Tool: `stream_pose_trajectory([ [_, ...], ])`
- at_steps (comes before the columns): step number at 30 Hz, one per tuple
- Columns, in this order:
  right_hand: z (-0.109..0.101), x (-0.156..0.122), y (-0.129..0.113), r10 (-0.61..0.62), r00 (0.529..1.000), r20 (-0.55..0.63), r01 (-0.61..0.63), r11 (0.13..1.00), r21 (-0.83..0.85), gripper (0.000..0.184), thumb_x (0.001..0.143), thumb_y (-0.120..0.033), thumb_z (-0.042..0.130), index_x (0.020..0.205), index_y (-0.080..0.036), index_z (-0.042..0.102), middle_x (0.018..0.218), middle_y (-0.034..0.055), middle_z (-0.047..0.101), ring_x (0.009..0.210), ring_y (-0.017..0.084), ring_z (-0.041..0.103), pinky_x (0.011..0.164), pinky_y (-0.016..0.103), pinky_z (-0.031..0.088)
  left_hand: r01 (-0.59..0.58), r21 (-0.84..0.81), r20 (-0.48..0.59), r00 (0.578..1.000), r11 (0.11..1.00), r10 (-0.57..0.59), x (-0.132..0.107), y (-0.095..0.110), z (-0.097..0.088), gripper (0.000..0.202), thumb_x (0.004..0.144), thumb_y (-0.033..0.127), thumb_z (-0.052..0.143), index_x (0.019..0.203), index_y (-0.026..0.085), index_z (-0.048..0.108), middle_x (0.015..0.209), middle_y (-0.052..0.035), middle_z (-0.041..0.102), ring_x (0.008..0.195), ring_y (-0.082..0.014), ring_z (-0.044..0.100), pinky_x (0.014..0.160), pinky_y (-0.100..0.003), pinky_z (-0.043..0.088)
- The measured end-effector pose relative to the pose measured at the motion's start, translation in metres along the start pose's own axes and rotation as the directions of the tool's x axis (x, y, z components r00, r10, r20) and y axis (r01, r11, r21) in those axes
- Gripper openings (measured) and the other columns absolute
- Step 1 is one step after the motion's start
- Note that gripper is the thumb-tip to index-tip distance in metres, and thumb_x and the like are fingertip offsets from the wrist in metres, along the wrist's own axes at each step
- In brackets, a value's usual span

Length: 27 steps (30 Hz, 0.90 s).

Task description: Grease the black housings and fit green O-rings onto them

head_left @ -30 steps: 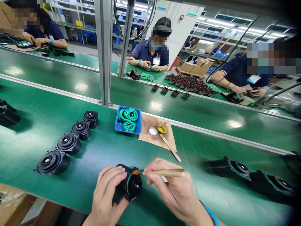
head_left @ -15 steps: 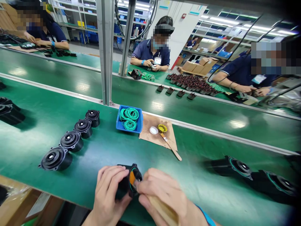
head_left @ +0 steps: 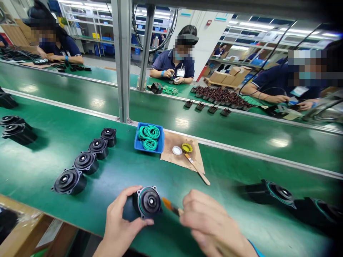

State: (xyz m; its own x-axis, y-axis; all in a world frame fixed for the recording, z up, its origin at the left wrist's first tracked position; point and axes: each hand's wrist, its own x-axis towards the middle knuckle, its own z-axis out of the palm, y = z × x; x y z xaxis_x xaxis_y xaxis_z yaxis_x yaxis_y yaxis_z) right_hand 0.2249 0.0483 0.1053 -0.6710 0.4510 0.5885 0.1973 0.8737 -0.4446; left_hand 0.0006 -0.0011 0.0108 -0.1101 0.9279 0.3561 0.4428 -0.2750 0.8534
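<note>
My left hand (head_left: 120,221) is wrapped round a black round motor housing (head_left: 148,202) with a green ring on its face, which is turned toward me near the belt's front edge. My right hand (head_left: 211,223) is closed on a wooden-handled brush (head_left: 171,207). Its orange bristle tip sits just right of the housing, slightly apart from it. The right hand is blurred by motion.
Several black housings (head_left: 86,161) stand in a row at left. A blue tray (head_left: 158,147) of green rings, brown paper (head_left: 182,160) with a small yellow pot (head_left: 187,147) and a second brush (head_left: 197,169) lie behind. More housings (head_left: 278,192) lie at right. Other people work across the belts.
The housing has been turned so its ringed face points toward me. The brush has pulled off the ring and now sits to the right of the housing.
</note>
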Motion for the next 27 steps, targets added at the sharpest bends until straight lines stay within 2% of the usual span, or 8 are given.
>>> stream_pose_trajectory([
  [2,-0.004,-0.006,0.003,0.091,0.986,-0.138,-0.070,0.986,0.153,0.025,0.109,-0.025,0.031,0.117,-0.023,0.055,0.080,0.0047,0.065,0.070,0.019,0.060,0.065,0.033,0.051,0.136,-0.122,0.045,0.990,0.983,-0.132,0.000,0.000,-0.002,0.072,0.055,0.013,0.096,0.118,0.028,0.064,0.116,-0.0007,0.077,0.107,-0.0214,0.073,0.093,-0.025,0.058],
  [4,-0.004,-0.011,0.005,0.239,0.947,-0.215,-0.188,0.954,0.233,0.025,0.109,-0.023,0.033,0.119,-0.027,0.055,0.092,0.0056,0.069,0.083,0.020,0.065,0.072,0.034,0.054,0.229,-0.235,0.084,0.973,0.945,-0.215,0.001,0.002,-0.004,0.069,0.056,0.012,0.095,0.117,0.026,0.066,0.117,-0.0021,0.077,0.110,-0.0213,0.073,0.095,-0.024,0.058],
  [8,0.002,-0.010,0.004,0.437,0.896,-0.074,-0.412,0.883,0.226,0.007,0.105,-0.034,0.050,0.107,-0.028,0.052,0.114,0.0048,0.070,0.103,0.019,0.068,0.086,0.030,0.054,0.270,-0.335,0.096,0.963,0.903,-0.252,0.004,0.011,-0.005,0.064,0.055,0.022,0.097,0.113,0.022,0.070,0.113,-0.0058,0.079,0.104,-0.0228,0.075,0.093,-0.026,0.060],
  [11,0.007,-0.006,0.005,0.418,0.906,0.069,-0.423,0.887,0.187,0.044,0.084,-0.049,0.079,0.104,-0.029,0.045,0.131,0.0059,0.065,0.114,0.021,0.066,0.095,0.031,0.052,0.170,-0.285,0.038,0.985,0.943,-0.166,0.005,0.015,-0.004,0.064,0.052,0.034,0.098,0.109,0.020,0.072,0.104,-0.0070,0.081,0.096,-0.0253,0.078,0.085,-0.028,0.063],
  [13,0.011,-0.005,0.008,0.411,0.898,0.157,-0.435,0.884,0.170,0.061,0.071,-0.053,0.088,0.103,-0.028,0.043,0.138,0.0089,0.061,0.122,0.025,0.062,0.098,0.035,0.051,0.075,-0.205,0.010,0.997,0.976,-0.075,0.005,0.016,-0.003,0.065,0.053,0.043,0.097,0.109,0.022,0.072,0.100,-0.0056,0.081,0.091,-0.0246,0.078,0.082,-0.029,0.064],
  [16,0.018,-0.005,0.011,0.421,0.872,0.251,-0.466,0.871,0.155,0.062,0.068,-0.050,0.090,0.101,-0.026,0.043,0.139,0.0115,0.059,0.125,0.028,0.059,0.099,0.039,0.050,-0.027,-0.093,0.000,1.000,0.995,0.027,0.004,0.015,-0.003,0.066,0.054,0.050,0.094,0.110,0.024,0.072,0.094,-0.0023,0.081,0.082,-0.0211,0.079,0.077,-0.026,0.065],
  [20,0.020,-0.005,0.012,0.426,0.860,0.280,-0.481,0.860,0.170,0.063,0.066,-0.046,0.092,0.099,-0.025,0.043,0.129,0.0080,0.063,0.112,0.024,0.064,0.092,0.035,0.051,-0.047,-0.059,0.020,0.999,0.997,0.049,0.003,0.014,-0.001,0.067,0.055,0.051,0.094,0.113,0.026,0.070,0.090,-0.0001,0.081,0.077,-0.0185,0.078,0.074,-0.023,0.064],
  [27,0.017,-0.010,0.008,0.431,0.870,0.240,-0.488,0.825,0.286,0.062,0.069,-0.037,0.093,0.099,-0.027,0.039,0.126,0.0026,0.064,0.110,0.020,0.065,0.090,0.029,0.049,0.070,-0.345,0.124,0.992,0.936,-0.029,0.000,0.013,0.001,0.066,0.059,0.037,0.096,0.118,0.027,0.067,0.109,-0.0037,0.079,0.100,-0.0216,0.077,0.089,-0.025,0.061],
])
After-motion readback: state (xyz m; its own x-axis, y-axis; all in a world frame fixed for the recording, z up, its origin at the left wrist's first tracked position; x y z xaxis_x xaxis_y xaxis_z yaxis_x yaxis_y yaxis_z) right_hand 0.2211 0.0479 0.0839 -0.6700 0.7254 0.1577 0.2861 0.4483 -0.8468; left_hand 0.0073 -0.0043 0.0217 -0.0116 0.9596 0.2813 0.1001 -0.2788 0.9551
